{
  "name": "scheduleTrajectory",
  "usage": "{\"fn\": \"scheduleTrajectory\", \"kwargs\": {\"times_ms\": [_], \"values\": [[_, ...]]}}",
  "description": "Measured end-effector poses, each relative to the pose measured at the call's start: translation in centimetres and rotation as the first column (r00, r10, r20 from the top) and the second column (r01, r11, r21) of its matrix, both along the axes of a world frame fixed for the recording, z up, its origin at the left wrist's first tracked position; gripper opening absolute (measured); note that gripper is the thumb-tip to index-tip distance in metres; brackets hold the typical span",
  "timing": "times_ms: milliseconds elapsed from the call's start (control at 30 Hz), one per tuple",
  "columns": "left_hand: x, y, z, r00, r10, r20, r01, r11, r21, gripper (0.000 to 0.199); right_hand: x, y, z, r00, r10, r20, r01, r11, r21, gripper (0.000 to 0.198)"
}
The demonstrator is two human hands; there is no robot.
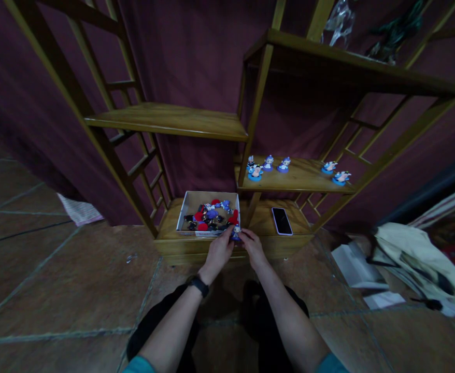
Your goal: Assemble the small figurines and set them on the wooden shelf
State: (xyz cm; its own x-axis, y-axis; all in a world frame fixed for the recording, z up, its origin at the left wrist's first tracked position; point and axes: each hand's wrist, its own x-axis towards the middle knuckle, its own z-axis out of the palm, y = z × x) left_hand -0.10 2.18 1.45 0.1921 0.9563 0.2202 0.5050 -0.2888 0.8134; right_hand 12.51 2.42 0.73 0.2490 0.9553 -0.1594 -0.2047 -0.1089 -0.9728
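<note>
At the front edge of the low shelf [301, 223], in the head view, both hands meet around a small purple figurine [236, 233], just beside the near right corner of an open cardboard box [212, 196]. The fingers [229, 234] of the left hand [220, 250] pinch the figurine from one side; those of the right hand [254, 247] pinch it from the other. A black wristband [199, 286] circles the left wrist. The box stands on the low shelf and holds a jumble of red, purple and black pieces [212, 214], too small to make out singly. To the right of the hands, a phone [282, 221] lies flat with its dark screen up. On the shelf above it [305, 176], two purple figurines [284, 165] stand near a pink-and-blue figurine [255, 172] and a darker one [250, 161] partly hidden by the post; two more pink-and-blue figurines [341, 177] stand well apart, toward the right end. Higher up, a clear ornament [340, 23] and a dark green one [398, 31] share the top shelf [352, 65]. A dark red curtain [196, 62] hangs behind the wooden frame. At right, a pale bag [417, 254] rests on the tiled floor [75, 295].
</note>
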Motion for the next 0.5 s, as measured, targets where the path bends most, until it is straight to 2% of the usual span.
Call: {"fn": "scheduleTrajectory", "kwargs": {"times_ms": [133, 333, 500], "values": [[0.0, 0.3, -0.2, 0.991, 0.018, 0.136, -0.011, 0.998, -0.054, 0.054, 0.0, 0.0, -0.1, 1.0, -0.017, -0.01, 0.016, 1.0, -0.019, 0.031], [0.0, 1.1, -0.9, 0.972, 0.037, 0.234, -0.013, 0.995, -0.102, 0.051, 0.0, 0.0, -0.1, 0.999, -0.015, -0.048, 0.014, 0.999, -0.035, 0.034], [0.1, 1.9, -2.0, 0.909, 0.039, 0.415, 0.033, 0.986, -0.166, 0.048, -0.1, 0.0, 0.0, 0.998, -0.005, -0.064, 0.001, 0.999, -0.051, 0.037]]}}
